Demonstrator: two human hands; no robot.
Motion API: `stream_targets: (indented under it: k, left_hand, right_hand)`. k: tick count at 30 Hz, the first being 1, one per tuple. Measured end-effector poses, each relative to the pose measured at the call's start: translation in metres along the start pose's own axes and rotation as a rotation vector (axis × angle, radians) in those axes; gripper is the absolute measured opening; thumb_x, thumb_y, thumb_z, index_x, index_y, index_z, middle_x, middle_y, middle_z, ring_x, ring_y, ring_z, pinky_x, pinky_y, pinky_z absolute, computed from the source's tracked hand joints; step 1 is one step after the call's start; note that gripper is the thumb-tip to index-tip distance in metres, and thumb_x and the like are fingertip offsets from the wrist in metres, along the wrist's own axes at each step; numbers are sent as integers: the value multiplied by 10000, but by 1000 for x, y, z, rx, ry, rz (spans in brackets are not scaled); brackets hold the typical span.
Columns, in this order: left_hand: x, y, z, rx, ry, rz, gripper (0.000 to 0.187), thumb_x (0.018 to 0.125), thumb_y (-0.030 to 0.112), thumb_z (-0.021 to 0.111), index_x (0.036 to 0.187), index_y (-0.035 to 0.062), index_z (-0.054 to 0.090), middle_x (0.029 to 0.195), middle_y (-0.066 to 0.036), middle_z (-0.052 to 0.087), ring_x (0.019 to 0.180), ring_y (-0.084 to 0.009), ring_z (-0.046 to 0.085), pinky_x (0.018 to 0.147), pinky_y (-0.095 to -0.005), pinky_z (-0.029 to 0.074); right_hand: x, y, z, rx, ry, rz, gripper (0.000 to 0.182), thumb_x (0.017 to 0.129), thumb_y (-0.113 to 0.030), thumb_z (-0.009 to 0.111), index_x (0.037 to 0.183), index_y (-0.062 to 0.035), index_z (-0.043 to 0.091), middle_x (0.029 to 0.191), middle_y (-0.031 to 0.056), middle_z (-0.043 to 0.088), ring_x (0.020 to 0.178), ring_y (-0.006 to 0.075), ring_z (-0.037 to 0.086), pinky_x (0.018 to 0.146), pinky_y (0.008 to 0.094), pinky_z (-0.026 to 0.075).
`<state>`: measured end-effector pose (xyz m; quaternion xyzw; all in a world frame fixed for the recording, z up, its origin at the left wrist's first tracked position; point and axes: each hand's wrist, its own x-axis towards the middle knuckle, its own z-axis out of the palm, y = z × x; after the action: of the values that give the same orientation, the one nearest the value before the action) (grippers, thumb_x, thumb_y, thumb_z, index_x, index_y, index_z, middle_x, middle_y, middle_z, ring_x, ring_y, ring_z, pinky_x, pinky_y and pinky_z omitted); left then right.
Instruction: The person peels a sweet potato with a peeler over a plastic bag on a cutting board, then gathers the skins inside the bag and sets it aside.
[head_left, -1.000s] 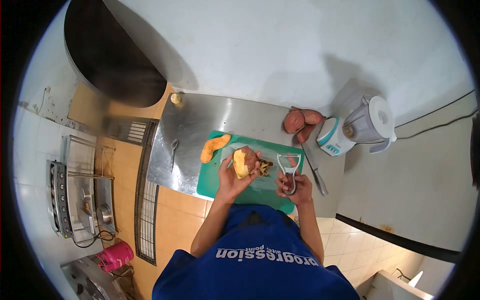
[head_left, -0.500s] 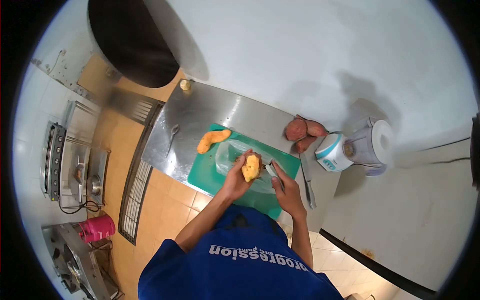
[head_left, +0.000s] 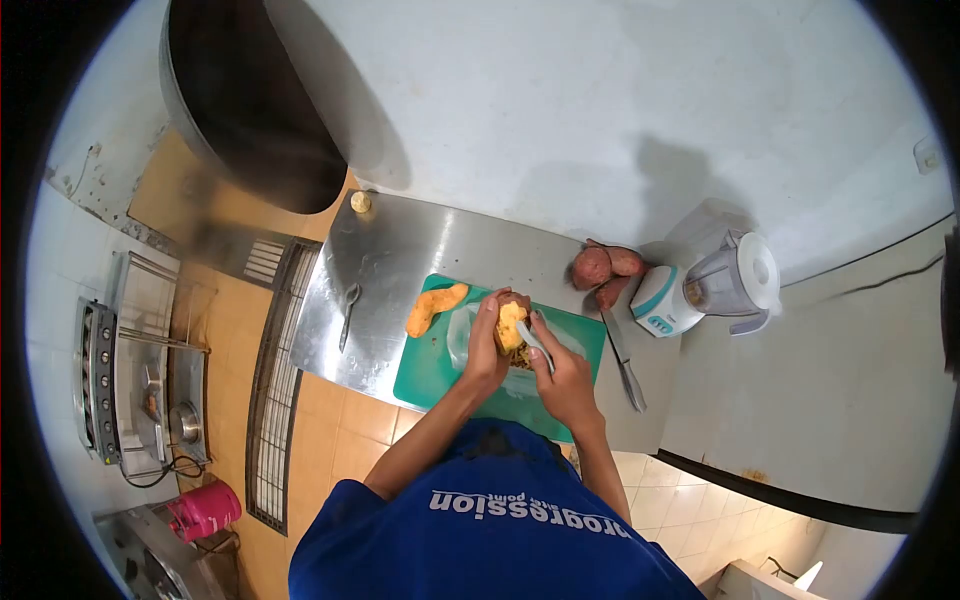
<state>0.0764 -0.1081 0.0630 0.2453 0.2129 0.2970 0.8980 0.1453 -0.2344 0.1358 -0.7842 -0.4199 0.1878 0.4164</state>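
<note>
My left hand is wrapped round a partly peeled sweet potato, its orange flesh bare and some brown skin left at the top. My right hand grips a peeler, whose head meets the sweet potato's right side. Below them, a clear plastic bag with dark peelings lies on the green cutting board. A peeled, curved sweet potato rests at the board's upper left.
To the right of the board lies a knife, with unpeeled sweet potatoes beyond it. A blender stands by the wall. A spoon and a small pale piece are on the steel table at left.
The peeler has moved left onto the sweet potato, from a little apart at its right. My view has shifted slightly, and the peelings in the bag show more.
</note>
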Motion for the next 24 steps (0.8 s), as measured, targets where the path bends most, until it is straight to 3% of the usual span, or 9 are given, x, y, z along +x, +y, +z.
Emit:
stream_targets:
  k: [8,14,16,17,19,20,21,23,24]
  left_hand:
    - [-4,10,-19,-74,42,-14,476,1101,387,383,1399,17,401,1205,-93,602,1111,-203,594,991,-383,484]
    - [2,27,-15,-88,-8,67,399,1116,381,321,1248,40,479,1084,-77,604,1017,-192,587,958,-364,482]
    - [12,30,-26,-6,-356,215,403,1120,399,302,1127,53,509,1007,-66,581,950,-187,561,950,-354,473]
    - [18,31,-30,-1,-359,215,403,1120,399,302,1127,53,509,1007,-66,581,950,-187,561,950,-354,473]
    - [28,51,-24,-270,103,258,427,1118,425,303,1049,68,528,977,-59,561,915,-186,537,918,-357,469]
    - [27,63,-23,-224,193,252,428,1115,438,312,1062,81,542,984,-56,568,920,-190,544,909,-357,467]
    - [29,67,-28,-225,193,260,428,1115,438,312,1062,81,542,984,-56,568,920,-190,544,909,-357,467]
    - [23,62,-45,-159,69,191,497,1100,500,307,1145,83,574,1068,-57,601,991,-187,572,1010,-369,451]
    - [23,54,-55,-128,-6,185,478,1097,501,313,1154,105,575,1078,-36,604,996,-169,573,1014,-371,449]
  right_hand:
    - [-8,-13,26,-78,-71,123,476,1018,-225,550,1488,-165,511,1245,243,662,1084,433,658,905,429,523]
    - [-1,-10,45,-104,33,-8,470,1013,-249,558,1479,-189,525,1147,244,695,994,450,668,871,447,532]
    - [-2,-17,41,-210,-72,62,468,1010,-255,563,1474,-204,532,1150,243,695,987,445,672,862,450,535]
    - [-7,-19,40,-312,-189,141,465,1007,-262,568,1469,-220,538,1154,241,696,980,440,675,853,452,538]
    - [-34,19,65,-288,-138,82,473,1001,-275,577,1469,-220,540,1103,229,705,949,420,685,809,443,542]
    - [-37,34,69,-285,-95,15,481,995,-288,586,1469,-220,543,1053,218,713,919,401,694,766,435,547]
    - [-32,35,63,-286,-97,7,481,995,-288,586,1469,-220,543,1053,218,713,919,401,694,766,435,547]
    - [-28,20,48,-163,-82,226,480,996,-275,575,1470,-206,539,1122,218,707,965,412,686,829,429,541]
    - [-25,13,43,-163,-88,236,480,996,-275,575,1470,-206,539,1122,218,707,965,412,686,829,429,541]
